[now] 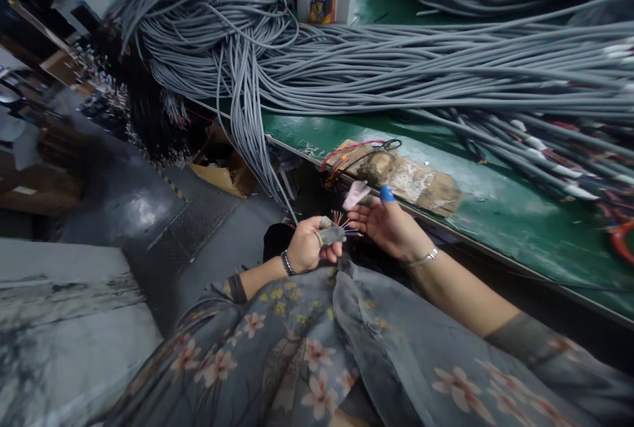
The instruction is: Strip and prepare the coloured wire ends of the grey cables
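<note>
My left hand [308, 246] is closed around the end of a grey cable [331, 235], from which several thin coloured wires [341, 220] fan out. Its fingertips wear grey covers. My right hand [387, 224] is just to the right of the wires, fingers partly spread and touching the wire tips. It wears a blue cover on one fingertip and a pinkish one on another. Both hands are held over my lap, below the edge of the green bench [500, 199].
A huge bundle of grey cables [396, 64] lies across the green bench and hangs over its left end. A brown taped pad [411, 179] with red and black wires sits on the bench edge. A cardboard box [220, 169] stands on the floor. Red-handled cutters [621, 235] lie at right.
</note>
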Action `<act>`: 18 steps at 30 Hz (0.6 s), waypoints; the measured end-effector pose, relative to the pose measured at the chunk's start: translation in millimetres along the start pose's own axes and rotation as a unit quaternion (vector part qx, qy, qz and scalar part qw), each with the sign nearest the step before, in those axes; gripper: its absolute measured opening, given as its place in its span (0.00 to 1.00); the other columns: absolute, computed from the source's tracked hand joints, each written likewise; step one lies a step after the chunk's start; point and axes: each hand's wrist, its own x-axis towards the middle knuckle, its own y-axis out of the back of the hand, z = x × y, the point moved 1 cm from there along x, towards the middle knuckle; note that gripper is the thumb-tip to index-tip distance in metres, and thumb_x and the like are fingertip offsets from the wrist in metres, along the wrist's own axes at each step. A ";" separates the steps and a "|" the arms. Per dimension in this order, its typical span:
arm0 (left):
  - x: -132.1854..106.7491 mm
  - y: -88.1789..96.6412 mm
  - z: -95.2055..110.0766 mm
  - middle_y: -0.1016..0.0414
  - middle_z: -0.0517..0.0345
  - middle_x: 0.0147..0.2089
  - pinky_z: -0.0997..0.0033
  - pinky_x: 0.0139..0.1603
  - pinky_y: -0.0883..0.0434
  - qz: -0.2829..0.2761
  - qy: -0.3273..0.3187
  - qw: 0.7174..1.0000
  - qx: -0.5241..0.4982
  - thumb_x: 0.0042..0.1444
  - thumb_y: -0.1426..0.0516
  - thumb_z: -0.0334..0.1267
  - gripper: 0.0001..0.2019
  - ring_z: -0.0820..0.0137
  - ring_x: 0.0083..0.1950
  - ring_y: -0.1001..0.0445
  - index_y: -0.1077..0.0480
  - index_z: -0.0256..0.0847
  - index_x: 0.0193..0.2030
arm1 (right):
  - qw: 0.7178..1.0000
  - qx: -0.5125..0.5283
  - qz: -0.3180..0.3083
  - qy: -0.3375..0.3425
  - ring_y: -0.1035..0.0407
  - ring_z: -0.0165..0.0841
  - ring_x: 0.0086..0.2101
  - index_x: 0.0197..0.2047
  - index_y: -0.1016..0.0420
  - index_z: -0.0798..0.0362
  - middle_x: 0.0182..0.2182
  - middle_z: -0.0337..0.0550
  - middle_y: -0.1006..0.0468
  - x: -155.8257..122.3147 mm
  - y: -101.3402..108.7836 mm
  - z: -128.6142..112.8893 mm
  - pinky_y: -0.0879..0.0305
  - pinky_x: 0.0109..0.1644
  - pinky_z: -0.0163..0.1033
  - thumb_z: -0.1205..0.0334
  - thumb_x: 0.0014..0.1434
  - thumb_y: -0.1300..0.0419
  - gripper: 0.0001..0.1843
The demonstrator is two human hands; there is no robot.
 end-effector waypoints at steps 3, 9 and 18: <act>2.1 -5.4 7.1 0.33 0.63 0.15 0.78 0.12 0.45 -0.007 -0.008 0.999 -0.036 0.31 0.34 0.57 0.25 0.78 0.11 0.39 0.38 0.38 0.21 | 0.999 -0.008 -0.037 0.021 0.30 0.31 0.28 0.29 0.27 0.49 0.27 0.40 0.24 0.4 -12.2 -7.0 0.31 0.32 0.36 0.34 0.45 0.36 0.25; 7.1 -10.7 10.5 0.34 0.64 0.15 0.79 0.13 0.46 0.017 -0.008 0.998 -0.066 0.32 0.35 0.54 0.23 0.79 0.12 0.40 0.39 0.39 0.22 | 0.998 -0.028 -0.020 0.052 0.33 0.30 0.27 0.29 0.27 0.49 0.25 0.38 0.26 0.0 -21.0 -7.4 0.34 0.31 0.36 0.36 0.47 0.36 0.23; 6.2 -12.7 12.0 0.33 0.63 0.14 0.79 0.12 0.47 0.016 -0.013 0.998 -0.067 0.31 0.34 0.55 0.24 0.78 0.11 0.39 0.38 0.38 0.21 | 0.998 -0.025 -0.002 0.054 0.34 0.32 0.28 0.27 0.28 0.50 0.26 0.39 0.27 -2.7 -23.5 -7.4 0.36 0.32 0.37 0.38 0.44 0.33 0.23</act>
